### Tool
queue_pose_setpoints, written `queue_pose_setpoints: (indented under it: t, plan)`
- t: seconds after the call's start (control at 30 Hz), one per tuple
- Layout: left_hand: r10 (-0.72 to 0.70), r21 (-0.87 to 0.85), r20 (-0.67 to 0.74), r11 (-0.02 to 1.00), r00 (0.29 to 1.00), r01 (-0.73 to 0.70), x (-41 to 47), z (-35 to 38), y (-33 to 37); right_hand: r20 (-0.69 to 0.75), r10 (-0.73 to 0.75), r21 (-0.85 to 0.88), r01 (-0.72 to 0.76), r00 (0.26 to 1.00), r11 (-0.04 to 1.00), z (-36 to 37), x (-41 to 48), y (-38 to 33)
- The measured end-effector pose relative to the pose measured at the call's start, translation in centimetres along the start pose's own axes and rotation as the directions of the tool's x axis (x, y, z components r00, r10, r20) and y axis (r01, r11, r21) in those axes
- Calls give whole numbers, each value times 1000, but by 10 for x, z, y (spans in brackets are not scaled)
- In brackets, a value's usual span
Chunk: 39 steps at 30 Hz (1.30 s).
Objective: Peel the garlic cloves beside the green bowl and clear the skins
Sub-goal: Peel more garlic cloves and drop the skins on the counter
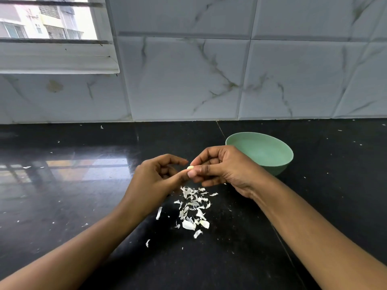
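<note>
A small pale garlic clove [190, 167] is held above the black counter, just left of the green bowl [278, 164]. My right hand [219, 167] pinches the clove between thumb and forefinger. My left hand [156, 176] meets it from the left, its thumb tip touching the clove and its forefinger curled just above. Below both hands lies a loose pile of white garlic skins [193, 210] on the counter. The bowl's inside looks empty from here; my right hand hides its left rim.
The black granite counter [83, 195] carries scattered skin flecks, with stray pieces [158, 213] left of the pile. A marble-tiled wall [209, 80] rises behind the counter, and a window [48, 19] sits at the upper left.
</note>
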<state>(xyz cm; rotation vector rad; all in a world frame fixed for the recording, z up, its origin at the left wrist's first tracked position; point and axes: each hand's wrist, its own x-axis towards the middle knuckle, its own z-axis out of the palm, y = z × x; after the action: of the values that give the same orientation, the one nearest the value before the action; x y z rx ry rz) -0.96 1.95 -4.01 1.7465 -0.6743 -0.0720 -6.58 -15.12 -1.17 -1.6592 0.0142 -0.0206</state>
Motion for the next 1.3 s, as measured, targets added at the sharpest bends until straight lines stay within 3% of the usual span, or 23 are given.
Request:
queue_pose_setpoints:
  t: [0.1, 0.2, 0.3, 0.37, 0.47, 0.57, 0.7, 0.77, 0.93, 1.07, 1.3]
  plan:
    - [-83, -171, 68, 981, 994, 94, 0, 5, -2, -21, -46, -83, 44, 999, 996, 8, 2, 6]
    - [-193, -341, 136, 912, 972, 229, 0, 4, 0, -5, -55, -60, 55, 998, 997, 6, 5, 7]
    - [-274, -398, 253, 845, 928, 358, 2, 2, 0, 8, -32, -37, 32, 999, 999, 1, 5, 6]
    - [-300, -408, 248, 830, 921, 380, 2, 3, 3, 15, -21, -24, 21, 1000, 999, 1, 4, 7]
    - [-248, -282, 111, 921, 962, 270, 1, 1, 6, 5, -20, -47, 21, 1000, 999, 2, 3, 7]
    - [-45, -9, -22, 999, 999, 45, -2, -1, 7, -2, 1, -21, -1, 1000, 1000, 3, 3, 5]
    - [317, 354, -87, 896, 944, -268, -6, -5, 4, -16, 55, 47, -54, 998, 997, 1, 4, 4]
    - [349, 399, -71, 869, 934, -294, -5, -8, 2, -20, 76, 66, -74, 997, 995, -2, 4, 3]
    - [244, 312, -111, 929, 964, -199, -1, -6, -1, 2, 113, 85, -113, 994, 990, -5, 5, 3]
    - [6, 17, 8, 1000, 1000, -6, 2, -1, -2, -5, 86, 73, -85, 996, 994, -5, 6, 5]
    - [-295, -331, 177, 881, 939, 339, 1, 3, 5, -5, -48, -12, 48, 999, 999, 3, 5, 9]
